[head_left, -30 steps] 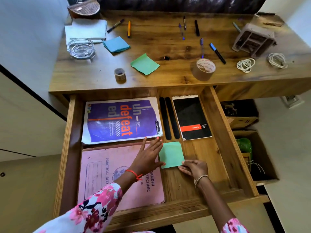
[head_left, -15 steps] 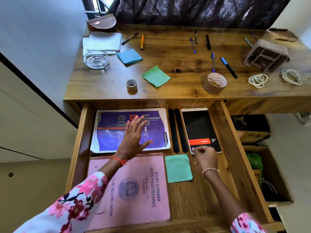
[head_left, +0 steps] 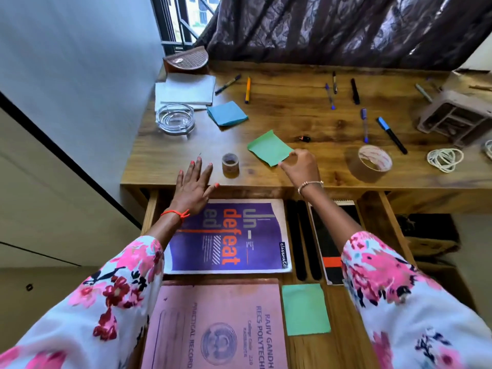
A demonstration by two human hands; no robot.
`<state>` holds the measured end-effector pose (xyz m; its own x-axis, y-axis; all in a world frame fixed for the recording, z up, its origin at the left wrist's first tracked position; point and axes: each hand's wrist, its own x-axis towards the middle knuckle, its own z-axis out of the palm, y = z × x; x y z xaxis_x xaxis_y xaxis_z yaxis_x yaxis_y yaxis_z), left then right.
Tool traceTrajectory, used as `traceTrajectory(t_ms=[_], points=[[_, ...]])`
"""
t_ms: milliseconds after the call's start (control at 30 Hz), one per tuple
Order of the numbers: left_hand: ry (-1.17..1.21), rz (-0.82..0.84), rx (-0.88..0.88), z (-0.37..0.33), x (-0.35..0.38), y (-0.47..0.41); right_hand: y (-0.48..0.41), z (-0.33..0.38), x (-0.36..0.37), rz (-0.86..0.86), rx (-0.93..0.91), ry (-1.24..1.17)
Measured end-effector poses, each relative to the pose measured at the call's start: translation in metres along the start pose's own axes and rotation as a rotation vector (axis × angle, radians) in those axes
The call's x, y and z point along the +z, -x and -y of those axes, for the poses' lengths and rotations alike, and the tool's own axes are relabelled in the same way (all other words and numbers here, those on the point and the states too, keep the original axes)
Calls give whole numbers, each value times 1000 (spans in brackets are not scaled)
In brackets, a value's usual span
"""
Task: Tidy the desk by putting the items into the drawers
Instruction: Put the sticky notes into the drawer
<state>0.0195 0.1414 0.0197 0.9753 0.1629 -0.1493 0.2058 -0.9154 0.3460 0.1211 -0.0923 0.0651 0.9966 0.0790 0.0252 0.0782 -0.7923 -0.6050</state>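
The green note pad [head_left: 269,147] is found on the desk [head_left: 306,121], near the front edge. Its near corner is met by the curled fingers of the right hand [head_left: 302,166]; whether it is pinched yet cannot be told. The left hand [head_left: 193,187] is held wide and flat over the front edge, just beside the small tape roll [head_left: 230,165]. In the open drawer [head_left: 394,225], a purple book [head_left: 226,235], a pink record book [head_left: 218,328], another green pad [head_left: 304,308], two black strips [head_left: 303,241] and a black notebook [head_left: 327,235] are already laid. Much is left on top: a blue pad [head_left: 226,113], pens [head_left: 247,89], the big tape roll [head_left: 371,162], a glass dish [head_left: 175,118] and white cords [head_left: 444,159]. Bare wood is seen around the drawer's green pad, so room is judged to be there. Only the desk edge has to be cleared on the short way down.
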Motion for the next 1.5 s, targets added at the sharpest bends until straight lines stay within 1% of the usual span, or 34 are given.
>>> traceTrajectory(t_ms=[133,267,333,433,600,667,733,800,900,967,1033,1100,1200,1267,1367,1500], points=[[30,35,-10,3,-2,-3,-33,5,11,115,61,53],[28,41,-16,3,-2,-3,-46,10,18,149,123,139],[37,53,-22,4,-3,-4,-49,10,23,162,176,133],[54,71,-27,5,-3,-6,-50,8,26,136,271,-3],[50,83,-43,7,-5,-9,-36,-7,16,-11,318,-255],[40,91,-47,7,-7,-10,-21,-14,6,0,363,-422],[33,93,-62,6,-10,-9,-2,-22,-7,94,407,-622],[32,49,-84,0,-8,-6,22,-35,-25,229,415,-745],[138,-66,-133,-22,3,14,63,-60,-51,399,411,-745],[234,-68,-133,-45,23,42,96,-84,-64,528,423,-666],[308,-1,-47,-69,50,79,131,-110,-72,619,387,-531],[404,98,115,-89,77,119,162,-130,-77,666,343,-394],[401,230,379,-110,112,165,199,-150,-74,741,339,-284],[368,273,505,-120,129,184,216,-158,-70,760,366,-259],[289,300,555,-132,144,203,238,-166,-67,753,398,-238],[185,259,605,-139,157,218,258,-173,-59,727,428,-237]])
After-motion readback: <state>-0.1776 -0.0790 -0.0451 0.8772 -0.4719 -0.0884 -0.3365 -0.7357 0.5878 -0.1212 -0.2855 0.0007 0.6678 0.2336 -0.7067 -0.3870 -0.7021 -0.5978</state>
